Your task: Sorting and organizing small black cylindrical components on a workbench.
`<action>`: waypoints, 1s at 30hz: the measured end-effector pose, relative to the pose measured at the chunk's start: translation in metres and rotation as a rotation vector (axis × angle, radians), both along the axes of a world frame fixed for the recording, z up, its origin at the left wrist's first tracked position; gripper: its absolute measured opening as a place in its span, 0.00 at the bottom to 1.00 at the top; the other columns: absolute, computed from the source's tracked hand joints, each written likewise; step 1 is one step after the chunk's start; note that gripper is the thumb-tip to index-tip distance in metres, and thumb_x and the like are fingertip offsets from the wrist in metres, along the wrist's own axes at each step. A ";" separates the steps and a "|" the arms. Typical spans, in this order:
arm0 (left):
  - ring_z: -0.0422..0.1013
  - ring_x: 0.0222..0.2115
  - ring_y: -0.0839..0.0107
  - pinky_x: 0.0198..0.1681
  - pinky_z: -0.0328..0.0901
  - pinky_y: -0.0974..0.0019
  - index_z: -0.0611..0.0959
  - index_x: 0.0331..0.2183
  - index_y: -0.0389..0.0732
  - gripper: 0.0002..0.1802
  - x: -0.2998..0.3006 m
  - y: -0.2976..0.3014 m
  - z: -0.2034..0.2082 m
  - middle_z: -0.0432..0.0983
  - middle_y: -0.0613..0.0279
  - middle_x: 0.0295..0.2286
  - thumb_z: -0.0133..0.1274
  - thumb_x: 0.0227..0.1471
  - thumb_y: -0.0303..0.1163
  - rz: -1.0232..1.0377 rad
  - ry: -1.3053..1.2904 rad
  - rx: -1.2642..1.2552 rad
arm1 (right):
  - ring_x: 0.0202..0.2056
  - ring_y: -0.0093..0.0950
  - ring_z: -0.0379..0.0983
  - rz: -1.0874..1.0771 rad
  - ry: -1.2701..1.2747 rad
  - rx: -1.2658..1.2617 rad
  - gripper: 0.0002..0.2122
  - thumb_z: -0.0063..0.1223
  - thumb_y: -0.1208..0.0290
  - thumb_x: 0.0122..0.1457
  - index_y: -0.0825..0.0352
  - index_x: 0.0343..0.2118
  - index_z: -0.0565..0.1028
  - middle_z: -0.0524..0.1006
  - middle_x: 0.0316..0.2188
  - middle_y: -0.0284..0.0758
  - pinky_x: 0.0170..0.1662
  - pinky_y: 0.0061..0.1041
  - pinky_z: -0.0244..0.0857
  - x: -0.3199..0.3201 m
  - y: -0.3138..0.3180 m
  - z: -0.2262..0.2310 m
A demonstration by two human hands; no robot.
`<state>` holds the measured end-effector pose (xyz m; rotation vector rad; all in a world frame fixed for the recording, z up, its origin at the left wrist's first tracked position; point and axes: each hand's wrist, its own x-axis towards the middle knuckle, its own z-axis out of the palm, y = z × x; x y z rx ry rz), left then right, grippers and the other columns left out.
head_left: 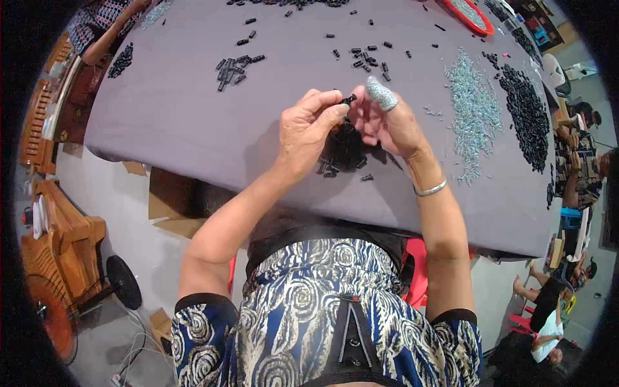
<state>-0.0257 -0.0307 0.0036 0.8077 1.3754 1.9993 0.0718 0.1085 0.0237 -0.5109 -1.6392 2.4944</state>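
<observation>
Grey-violet cloth covers the wide table [193, 122], and the work happens over its near middle. The left hand [309, 132] pinches a small black plastic piece [349, 99] between thumb and fingertips, holding it above the cloth. The right hand [387, 122] meets it from the other side, fingers curled toward the same piece; its raised finger wears a pale textured finger cot [382, 94], and a silver bangle [431, 189] circles the wrist. Whether the right fingers actually clamp the piece cannot be told, since the left fingers hide the contact.

Directly beneath the hands lies a dark heap of black parts [342, 151], with a few strays just beside it. Farther up the cloth sit loose scatterings of short black tubes [235, 68] and another sprinkle near the centre [367, 58]. To the right, a long drift of small silvery metal pieces [474, 109] runs beside a dense band of black pieces [525, 113], the two near each other but apart. A red-rimmed tray [471, 19] rests at the far edge.

Pale floor surrounds the table. Wooden furniture [61, 238] and a floor fan [51, 316] stand at the left; other people [554, 303] sit at the right.
</observation>
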 end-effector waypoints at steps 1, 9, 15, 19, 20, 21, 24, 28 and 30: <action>0.68 0.28 0.81 0.32 0.65 0.77 0.80 0.35 0.32 0.08 0.001 0.000 0.000 0.68 0.67 0.28 0.53 0.50 0.23 0.002 0.002 0.000 | 0.18 0.16 0.60 0.022 0.009 -0.084 0.19 0.41 0.49 0.60 0.64 0.30 0.71 0.67 0.20 0.28 0.16 0.15 0.54 -0.001 -0.003 -0.003; 0.64 0.32 0.78 0.36 0.63 0.76 0.82 0.35 0.35 0.10 0.011 0.000 0.005 0.63 0.67 0.30 0.55 0.45 0.21 0.126 0.293 0.085 | 0.16 0.13 0.50 0.174 0.053 -0.376 0.17 0.43 0.52 0.58 0.60 0.20 0.67 0.58 0.15 0.23 0.16 0.15 0.41 0.004 -0.013 -0.005; 0.60 0.33 0.76 0.38 0.59 0.75 0.82 0.35 0.38 0.12 0.020 -0.011 0.023 0.60 0.67 0.29 0.57 0.43 0.22 0.083 0.345 0.125 | 0.15 0.14 0.55 0.112 0.319 -0.150 0.25 0.48 0.49 0.54 0.70 0.40 0.73 0.62 0.15 0.22 0.20 0.15 0.50 0.005 -0.039 0.007; 0.59 0.36 0.76 0.39 0.57 0.75 0.81 0.38 0.38 0.15 0.024 -0.022 0.032 0.62 0.67 0.32 0.56 0.44 0.21 0.022 0.409 0.195 | 0.28 0.21 0.71 0.117 0.479 -0.325 0.19 0.54 0.63 0.53 0.76 0.39 0.74 0.74 0.28 0.33 0.29 0.17 0.64 0.014 -0.053 0.019; 0.59 0.36 0.76 0.39 0.57 0.75 0.81 0.38 0.38 0.15 0.024 -0.021 0.033 0.62 0.67 0.32 0.56 0.44 0.21 0.024 0.414 0.193 | 0.22 0.17 0.62 0.097 0.398 -0.195 0.22 0.53 0.56 0.52 0.74 0.39 0.73 0.67 0.22 0.28 0.24 0.15 0.58 0.014 -0.052 0.020; 0.60 0.34 0.75 0.39 0.58 0.74 0.82 0.37 0.39 0.14 0.023 -0.020 0.034 0.61 0.67 0.31 0.57 0.43 0.22 0.036 0.387 0.188 | 0.16 0.13 0.54 0.076 0.318 -0.065 0.25 0.52 0.50 0.51 0.71 0.39 0.72 0.61 0.15 0.22 0.20 0.13 0.52 0.013 -0.053 0.023; 0.63 0.33 0.75 0.39 0.60 0.73 0.83 0.34 0.39 0.11 0.014 -0.014 0.032 0.63 0.65 0.30 0.58 0.43 0.24 0.080 0.380 0.078 | 0.14 0.15 0.50 -0.232 0.186 -0.110 0.23 0.45 0.43 0.54 0.65 0.28 0.71 0.55 0.13 0.22 0.17 0.16 0.49 -0.004 -0.063 0.016; 0.67 0.30 0.75 0.36 0.63 0.73 0.82 0.31 0.37 0.07 -0.012 -0.012 0.029 0.70 0.64 0.28 0.57 0.45 0.25 0.213 0.460 -0.062 | 0.13 0.14 0.42 0.071 0.153 -0.331 0.26 0.36 0.42 0.58 0.61 0.16 0.58 0.50 0.12 0.22 0.14 0.14 0.34 -0.002 -0.034 0.002; 0.68 0.27 0.76 0.32 0.63 0.73 0.82 0.30 0.37 0.06 -0.041 -0.013 0.020 0.72 0.65 0.26 0.56 0.45 0.25 0.297 0.486 -0.136 | 0.13 0.13 0.43 -0.174 0.046 -0.028 0.21 0.40 0.52 0.62 0.62 0.17 0.59 0.51 0.12 0.22 0.13 0.14 0.36 -0.006 -0.034 0.003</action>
